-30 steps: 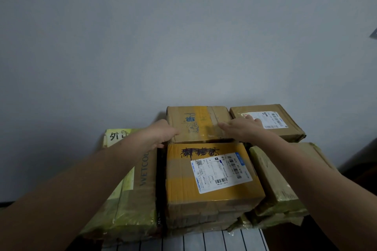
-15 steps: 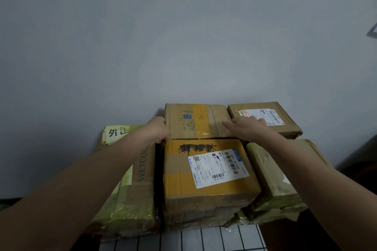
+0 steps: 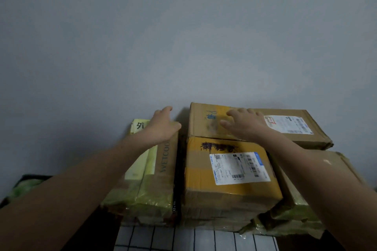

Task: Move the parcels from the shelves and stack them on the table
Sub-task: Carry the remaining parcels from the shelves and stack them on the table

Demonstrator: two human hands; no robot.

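1. Head view: a plain grey wall [image 3: 183,36] fills most of the scene. A table [image 3: 183,238] under a white, black-gridded cloth butts against it.
2. WETCOO box [image 3: 161,169] lies flat on the left of the table, its long axis running from the person toward the wall.
3. Beside it, the yellow-taped box [image 3: 230,173] sits front and centre, label up.
4. Behind that, against the wall, the rear box [image 3: 206,122] lies flat, its long axis left to right along the wall. It sits just beside the labelled box [image 3: 295,128].
5. Right hand [image 3: 242,124] rests flat on the rear box, fingers straight and spread, gripping nothing.
6. Left hand [image 3: 163,126] is at the WETCOO box's far end, fingers loosely extended and holding nothing; it is possibly touching the box, but blur hides the contact.
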